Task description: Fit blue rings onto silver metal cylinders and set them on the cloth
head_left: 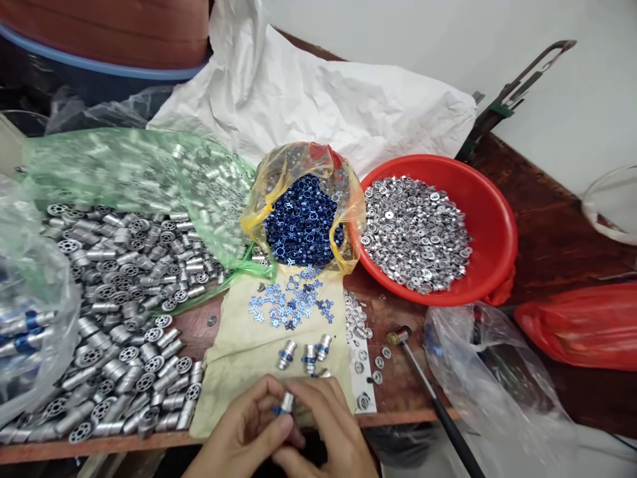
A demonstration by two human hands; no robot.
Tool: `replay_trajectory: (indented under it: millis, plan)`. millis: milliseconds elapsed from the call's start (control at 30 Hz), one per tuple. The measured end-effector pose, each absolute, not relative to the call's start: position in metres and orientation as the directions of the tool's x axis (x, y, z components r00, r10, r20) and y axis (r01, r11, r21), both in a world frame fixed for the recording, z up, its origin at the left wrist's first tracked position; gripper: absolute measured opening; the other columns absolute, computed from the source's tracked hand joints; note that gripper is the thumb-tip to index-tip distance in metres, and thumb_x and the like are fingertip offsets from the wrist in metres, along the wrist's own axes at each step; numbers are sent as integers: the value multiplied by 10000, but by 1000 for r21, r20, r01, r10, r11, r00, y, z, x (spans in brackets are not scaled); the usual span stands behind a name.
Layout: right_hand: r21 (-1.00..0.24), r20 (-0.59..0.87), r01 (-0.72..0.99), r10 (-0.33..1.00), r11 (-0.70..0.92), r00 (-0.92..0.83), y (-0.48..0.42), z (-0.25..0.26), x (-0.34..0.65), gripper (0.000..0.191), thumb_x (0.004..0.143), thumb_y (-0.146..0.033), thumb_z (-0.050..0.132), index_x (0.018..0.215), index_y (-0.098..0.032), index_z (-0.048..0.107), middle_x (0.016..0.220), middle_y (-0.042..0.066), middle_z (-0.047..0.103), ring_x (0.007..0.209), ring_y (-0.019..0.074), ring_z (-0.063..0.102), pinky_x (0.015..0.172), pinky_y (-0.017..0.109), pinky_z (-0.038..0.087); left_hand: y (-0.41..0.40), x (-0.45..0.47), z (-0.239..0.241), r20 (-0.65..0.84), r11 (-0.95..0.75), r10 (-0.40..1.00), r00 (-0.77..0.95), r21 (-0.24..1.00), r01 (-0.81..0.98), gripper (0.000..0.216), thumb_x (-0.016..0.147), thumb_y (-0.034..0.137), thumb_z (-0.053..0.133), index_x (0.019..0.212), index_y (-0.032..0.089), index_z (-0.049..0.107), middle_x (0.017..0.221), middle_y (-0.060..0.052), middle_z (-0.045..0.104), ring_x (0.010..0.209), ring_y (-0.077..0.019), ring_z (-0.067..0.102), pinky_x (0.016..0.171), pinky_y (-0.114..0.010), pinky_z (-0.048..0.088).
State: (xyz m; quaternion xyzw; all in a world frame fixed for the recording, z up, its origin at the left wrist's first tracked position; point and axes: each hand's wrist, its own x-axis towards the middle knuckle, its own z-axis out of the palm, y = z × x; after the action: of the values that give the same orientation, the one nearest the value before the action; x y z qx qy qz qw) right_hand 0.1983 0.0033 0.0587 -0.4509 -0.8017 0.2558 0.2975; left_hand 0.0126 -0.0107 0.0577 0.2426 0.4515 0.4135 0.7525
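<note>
Both my hands meet at the bottom centre over a pale cloth (239,358). My left hand (243,431) and my right hand (331,428) pinch one small silver cylinder with a blue ring (285,403) between their fingertips. Three similar assembled pieces (306,352) stand on the cloth just beyond my fingers. Further back on the cloth lie several small blue star-shaped parts (288,307). A yellow plastic bag (303,212) full of dark blue rings sits behind them.
A heap of silver cylinders (124,318) spills from a green bag (124,166) at left. A red bowl (492,219) of silver discs stands at right. A small hammer (428,385), clear bags, a red bag (582,325) and white sheeting (323,99) surround the work spot.
</note>
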Motion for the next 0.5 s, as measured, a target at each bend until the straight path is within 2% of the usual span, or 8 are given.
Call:
replay_trajectory:
  millis: [67,100,133,167,233,333,500]
  plan:
    - [-570,193,749,941,339,-280,12,49,233,408,936,-311,622,1325,-225,535,1198,113,684,1030,248,666,833,333,550,-8,12,57,-452,492,870,196,777,-392,315,787,510,792,906,225,727,779,-21,754,795,-198,700,781,-267,523]
    - [-506,232,841,969,192,-82,17,43,252,305,986,-342,547,1262,-212,556,1125,120,699,961,247,681,784,342,550,-6,11,57,-441,466,884,155,802,-375,314,799,504,782,925,220,736,789,-33,764,814,-206,705,797,-271,522]
    - [-428,246,904,964,14,102,23,37,270,290,1004,-411,504,1182,-193,578,1054,135,702,925,273,680,769,381,546,-5,11,58,-435,445,893,114,821,-357,324,802,508,777,942,218,744,801,-43,772,828,-213,708,812,-275,523]
    - [-365,265,929,951,-56,161,28,31,285,351,1010,-484,453,1105,-180,600,1005,154,701,912,307,673,767,426,539,-4,10,60,-431,432,898,82,833,-345,338,800,516,776,957,217,752,807,-49,779,837,-219,710,822,-279,527]
    - [-333,280,938,940,-93,193,35,22,305,432,1012,-551,391,1032,-178,609,971,161,696,928,331,661,805,471,523,-2,10,63,-430,423,901,59,839,-343,361,794,534,774,975,222,766,811,-53,786,841,-224,713,836,-282,534]
    - [-347,296,938,946,-18,128,36,16,303,367,1016,-508,428,1060,-189,603,996,131,682,963,303,643,851,446,509,-1,11,65,-425,419,902,70,829,-370,356,787,534,780,972,230,774,805,-45,783,829,-219,715,829,-282,544]
    - [-360,306,930,951,72,44,39,24,263,244,1014,-411,479,983,-219,627,866,70,677,832,260,629,690,358,504,2,16,65,-435,424,897,76,798,-428,315,762,482,827,909,214,754,844,-64,807,870,-243,754,867,-328,563]
